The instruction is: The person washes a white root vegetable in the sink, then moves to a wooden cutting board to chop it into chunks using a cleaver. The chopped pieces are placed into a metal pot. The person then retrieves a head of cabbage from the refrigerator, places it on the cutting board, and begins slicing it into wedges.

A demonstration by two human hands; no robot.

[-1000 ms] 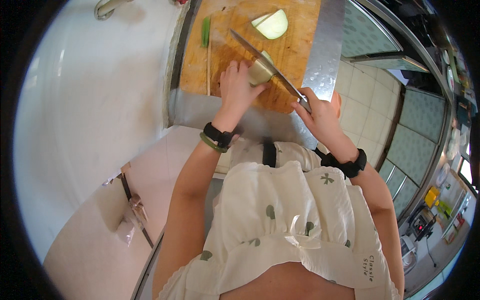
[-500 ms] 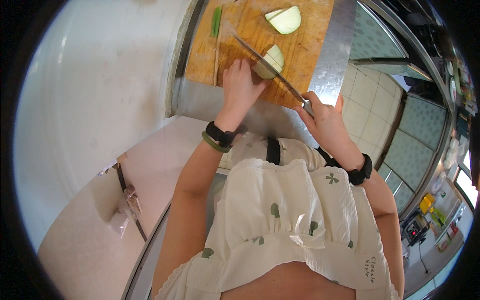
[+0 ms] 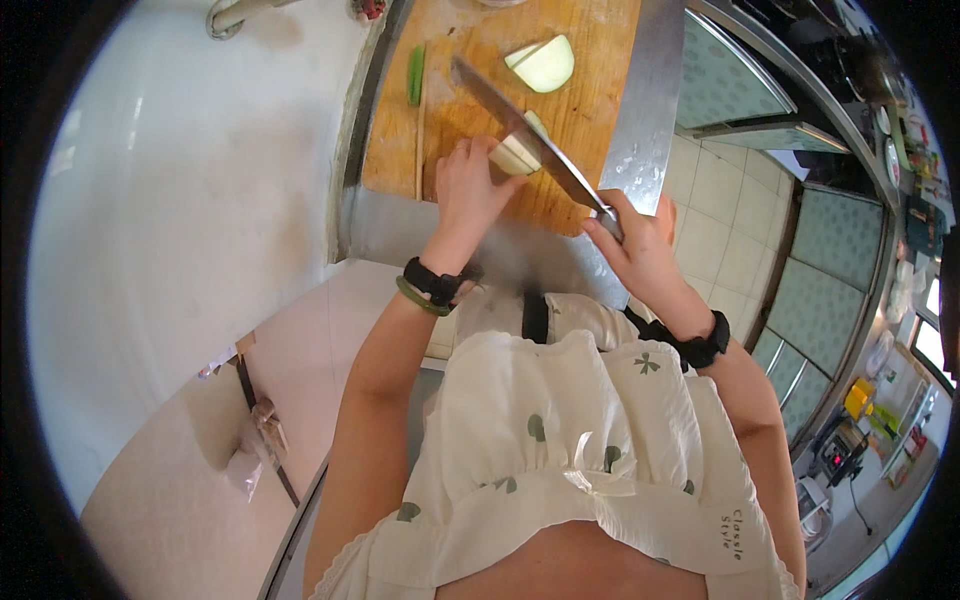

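- The sliced vegetable (image 3: 512,158) sits on the near part of the wooden cutting board (image 3: 590,60), under the knife (image 3: 550,158), with pale pieces on both sides of the blade.
- The left hand (image 3: 468,185) has its fingers bent and drawn in around the near-left end of that vegetable, thumb on the side toward the body.
- The right hand (image 3: 636,232) has its fingers closed around the knife's handle; whether the edge is into the flesh, I cannot tell.
- The vegetable looks light, firm and crisp, probably moist and slippery on its cut faces; thin slices could slide apart or snap.
- The best hold is likely across the outer sides, fingertips tucked back from the blade.
- The knife is long, flat and stiff, with a dull metal sheen.
- Farther up lies a larger piece (image 3: 545,65), pale and rounded, with a smooth cut face.
- At the board's left are a slim green stalk (image 3: 415,76) and a straight, thin stick (image 3: 421,130).
- The tabletop (image 3: 645,110) is smooth, shiny metal dotted with drops.
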